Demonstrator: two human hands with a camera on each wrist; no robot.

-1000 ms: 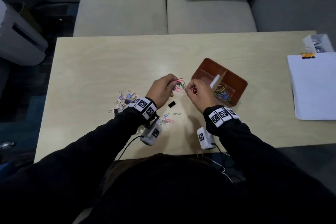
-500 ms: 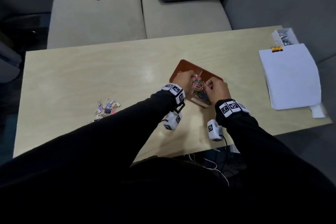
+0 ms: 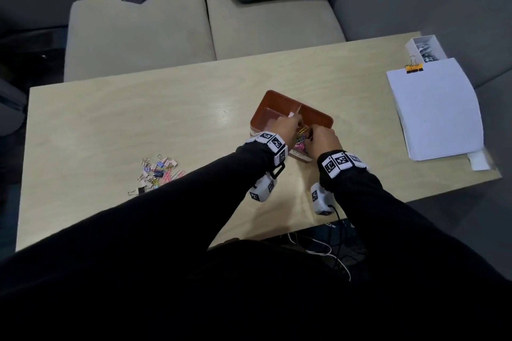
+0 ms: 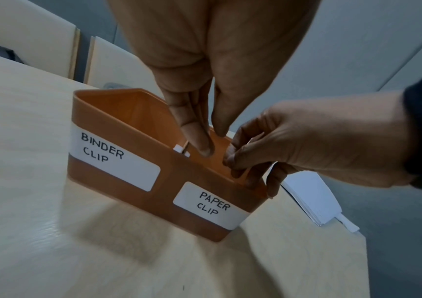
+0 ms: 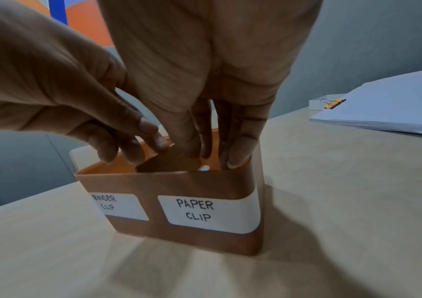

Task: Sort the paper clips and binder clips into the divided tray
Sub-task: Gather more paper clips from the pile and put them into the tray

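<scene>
The brown divided tray (image 3: pixel 277 95) stands mid-table, its front labelled BINDER CLIP (image 4: pixel 113 159) and PAPER CLIP (image 5: pixel 208 211). Both hands are over the paper-clip side. My left hand (image 3: pixel 288 126) points straight fingers (image 4: pixel 199 139) down into that compartment, and I see nothing between them. My right hand (image 3: pixel 324 138) also reaches in, fingers (image 5: pixel 235 157) straight along the tray's end wall. Coloured paper clips (image 3: pixel 300 141) show between the two hands in the head view. A mixed pile of binder and paper clips (image 3: pixel 158 171) lies at the table's left.
A thick stack of white paper (image 3: pixel 437 111) with an orange binder clip (image 3: pixel 414 68) lies at the table's right end, with a small white box (image 3: pixel 425 48) behind it. Cream seat cushions (image 3: pixel 138 33) run along the far edge.
Both hands carried a bunch of paper clips from the table's middle to the tray. Their fingers now point down into the paper-clip compartment.
</scene>
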